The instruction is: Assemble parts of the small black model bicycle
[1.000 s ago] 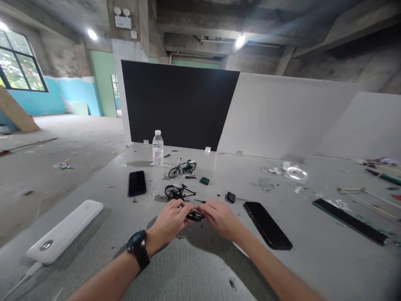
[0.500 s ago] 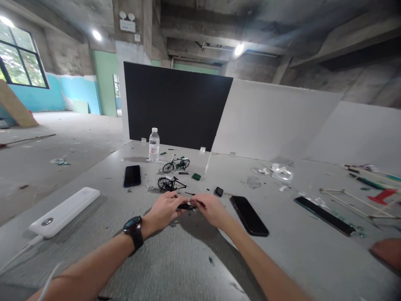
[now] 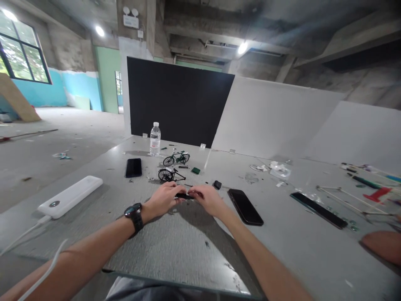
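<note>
Fingertips of my left hand (image 3: 164,196) and right hand (image 3: 205,198) pinch opposite ends of a small, slim black part (image 3: 184,196) over the gray desk (image 3: 175,246), well back from its near edge; whether it touches the surface, I cannot tell. Toward the far edge sit a black, spoke-wheeled model bicycle frame (image 3: 171,175) and a dark green model bicycle (image 3: 177,158). Uneven pressure could bend so thin a piece, a loosened pinch could drop it, and my knuckles could knock the black frame if pushed forward.
</note>
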A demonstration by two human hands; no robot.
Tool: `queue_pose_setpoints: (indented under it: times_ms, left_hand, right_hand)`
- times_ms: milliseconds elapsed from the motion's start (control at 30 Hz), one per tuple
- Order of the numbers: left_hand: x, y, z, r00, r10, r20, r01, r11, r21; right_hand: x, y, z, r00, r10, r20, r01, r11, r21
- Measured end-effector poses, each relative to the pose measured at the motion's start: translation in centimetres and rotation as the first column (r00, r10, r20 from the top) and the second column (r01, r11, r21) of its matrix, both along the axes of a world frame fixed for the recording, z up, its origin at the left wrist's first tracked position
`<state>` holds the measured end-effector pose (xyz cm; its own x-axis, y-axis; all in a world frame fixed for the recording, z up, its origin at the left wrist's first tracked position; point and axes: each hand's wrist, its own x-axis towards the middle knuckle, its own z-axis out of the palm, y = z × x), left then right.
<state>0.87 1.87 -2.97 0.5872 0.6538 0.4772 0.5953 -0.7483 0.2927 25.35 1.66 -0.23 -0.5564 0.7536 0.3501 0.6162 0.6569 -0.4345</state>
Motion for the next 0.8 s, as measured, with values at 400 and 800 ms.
queue_pose_setpoints:
  times_ms: [400, 800]
  left_hand:
    - [0.02, 0.11, -0.09, 1.000, -0.019, 0.015, 0.019, 1.000, 0.020]
    - [-0.06, 0.24, -0.32, 0.999, -0.030, 0.017, 0.028, 0.997, 0.069]
  right_hand:
    - [-0.11, 0.06, -0.11, 0.999, -0.001, -0.032, 0.001, 1.000, -0.016]
    - [0.03, 0.19, -0.11, 0.999, 0.017, -0.031, -0.018, 0.999, -0.043]
